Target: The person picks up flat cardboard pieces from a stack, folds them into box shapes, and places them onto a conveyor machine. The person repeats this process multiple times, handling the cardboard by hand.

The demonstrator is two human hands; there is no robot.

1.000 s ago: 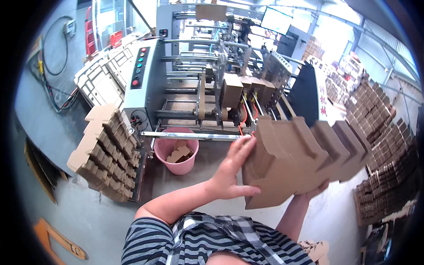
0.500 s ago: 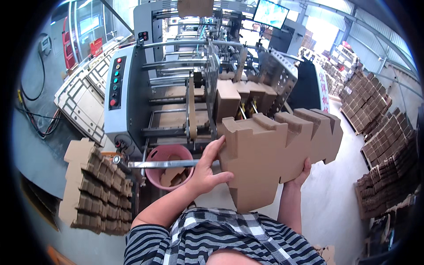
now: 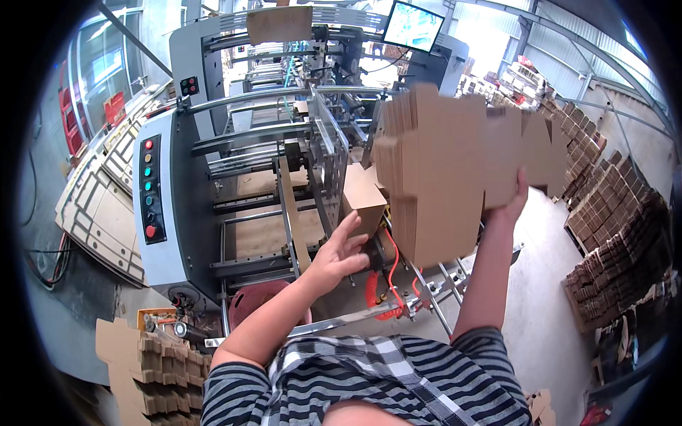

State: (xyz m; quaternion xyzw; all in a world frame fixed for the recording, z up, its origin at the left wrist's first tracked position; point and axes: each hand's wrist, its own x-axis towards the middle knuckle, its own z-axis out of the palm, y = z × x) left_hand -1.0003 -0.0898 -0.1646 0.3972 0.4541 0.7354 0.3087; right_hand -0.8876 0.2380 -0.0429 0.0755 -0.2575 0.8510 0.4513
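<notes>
My right hand [image 3: 510, 202] grips the lower right edge of a thick stack of brown die-cut cardboard blanks [image 3: 446, 181], its thumb on the near face. The stack stands on edge in front of the machine, its layers showing along the left side. My left hand [image 3: 339, 257] is off the stack, fingers apart, with nothing in it. It is nearest to a cardboard block [image 3: 364, 195] between the machine's guides; whether the fingertips touch that block I cannot tell. What lies behind the raised stack is hidden.
The machine's control panel [image 3: 150, 188] stands left, metal rails [image 3: 426, 295] and an orange coiled hose [image 3: 379, 302] in front. My left forearm partly covers a pink bin [image 3: 245, 302]. Blanks are piled lower left [image 3: 117, 348]; further cardboard stacks [image 3: 611, 192] line the right.
The stack of blanks has gone up and forward toward the machine and turned more upright. My left hand has let go of its left side. The view has shifted closer to the machine.
</notes>
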